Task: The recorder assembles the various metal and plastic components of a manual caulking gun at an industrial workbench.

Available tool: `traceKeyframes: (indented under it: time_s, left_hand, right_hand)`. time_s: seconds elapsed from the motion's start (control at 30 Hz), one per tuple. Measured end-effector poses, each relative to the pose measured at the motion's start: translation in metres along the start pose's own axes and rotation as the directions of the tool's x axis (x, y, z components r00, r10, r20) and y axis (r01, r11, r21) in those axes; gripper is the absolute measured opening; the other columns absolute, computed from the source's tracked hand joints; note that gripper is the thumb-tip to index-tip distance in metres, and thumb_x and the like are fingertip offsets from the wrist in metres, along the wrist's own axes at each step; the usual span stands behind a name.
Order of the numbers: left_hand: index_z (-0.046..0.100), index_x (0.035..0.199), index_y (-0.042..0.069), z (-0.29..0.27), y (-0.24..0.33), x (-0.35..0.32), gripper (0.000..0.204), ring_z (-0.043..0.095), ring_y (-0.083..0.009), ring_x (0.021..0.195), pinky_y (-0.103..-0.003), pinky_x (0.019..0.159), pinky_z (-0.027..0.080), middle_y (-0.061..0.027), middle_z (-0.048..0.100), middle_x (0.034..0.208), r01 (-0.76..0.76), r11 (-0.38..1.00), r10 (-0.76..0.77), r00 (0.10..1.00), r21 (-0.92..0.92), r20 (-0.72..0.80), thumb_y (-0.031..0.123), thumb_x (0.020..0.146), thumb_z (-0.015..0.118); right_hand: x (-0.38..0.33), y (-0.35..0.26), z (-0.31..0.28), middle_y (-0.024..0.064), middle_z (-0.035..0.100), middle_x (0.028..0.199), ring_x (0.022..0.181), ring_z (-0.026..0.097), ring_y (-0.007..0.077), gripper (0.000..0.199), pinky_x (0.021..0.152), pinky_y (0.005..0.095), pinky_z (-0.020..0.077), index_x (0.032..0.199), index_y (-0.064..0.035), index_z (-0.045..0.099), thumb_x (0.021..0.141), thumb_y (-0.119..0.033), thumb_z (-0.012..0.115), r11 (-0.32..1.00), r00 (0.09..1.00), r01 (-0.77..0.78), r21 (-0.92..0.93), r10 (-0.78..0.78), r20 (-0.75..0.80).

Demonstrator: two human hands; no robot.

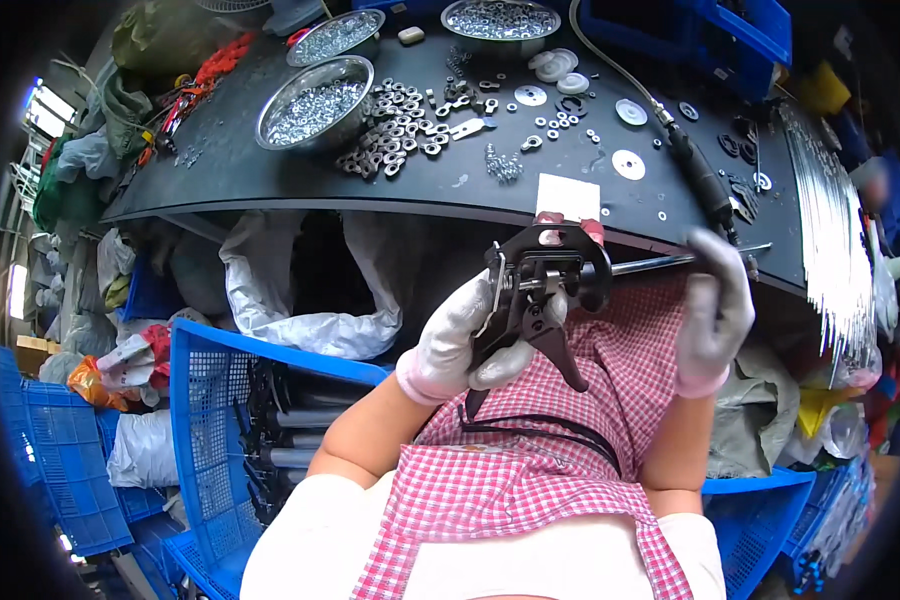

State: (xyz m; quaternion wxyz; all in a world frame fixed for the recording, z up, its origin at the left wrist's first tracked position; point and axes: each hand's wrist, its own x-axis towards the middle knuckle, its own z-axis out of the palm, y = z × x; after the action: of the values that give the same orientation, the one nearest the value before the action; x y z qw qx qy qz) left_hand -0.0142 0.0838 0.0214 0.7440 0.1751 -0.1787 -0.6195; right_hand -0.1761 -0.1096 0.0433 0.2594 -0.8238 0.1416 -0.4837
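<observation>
- Tool (535, 290), black, is sitting in the left hand (450, 345), above the apron (460, 485) and just off the worktop (235, 165).
- The left hand is gripping it; the right hand (715, 310) is blurring by the rod (650, 265), so I cannot tell if it is touching.
- To work well, the left hand should be holding firm, and the rod should be lying straight.
- No brand, label or writing is showing clearly enough to read.

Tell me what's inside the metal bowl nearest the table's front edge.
The metal bowl holds a heap of small shiny metal parts. Anything beneath the top layer is covered from view.
</observation>
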Motion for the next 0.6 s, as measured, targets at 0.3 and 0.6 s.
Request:
traceKeyframes:
  time_s: [0.3, 0.6]
  left_hand:
    - [0.04, 0.136, -0.004, 0.042, 0.041, -0.028, 0.086, 0.045, -0.0059, 0.035, -0.017, 0.03, 0.032, -0.0165, 0.065, 0.098, 0.0, 0.96, -0.001, 1.0, 0.28, 0.003, 0.059, 0.083, 0.063]
    - [0.029, 0.145, 0.001, 0.017, 0.043, -0.046, 0.082, 0.046, -0.0054, 0.037, -0.015, 0.03, 0.033, -0.0163, 0.064, 0.101, -0.046, 0.971, 0.047, 0.999, 0.234, 0.003, 0.055, 0.09, 0.056]
  right_hand:
    - [0.035, -0.005, -0.003, 0.0073, 0.049, 0.058, 0.05, 0.052, 0.0246, 0.026, 0.048, 0.0361, 0.0393, 0.105, -0.006, 0.067, 0.086, -0.024, 0.062, 0.875, 0.789, 0.484, -0.03, -0.421, 0.448]
    - [0.033, -0.072, -0.022, 0.0155, 0.058, 0.064, 0.055, 0.062, 0.0305, 0.016, 0.053, 0.0305, 0.0469, 0.1, -0.0022, 0.067, 0.089, -0.009, 0.059, 0.971, 0.604, -0.213, -0.109, 0.219, 0.766]
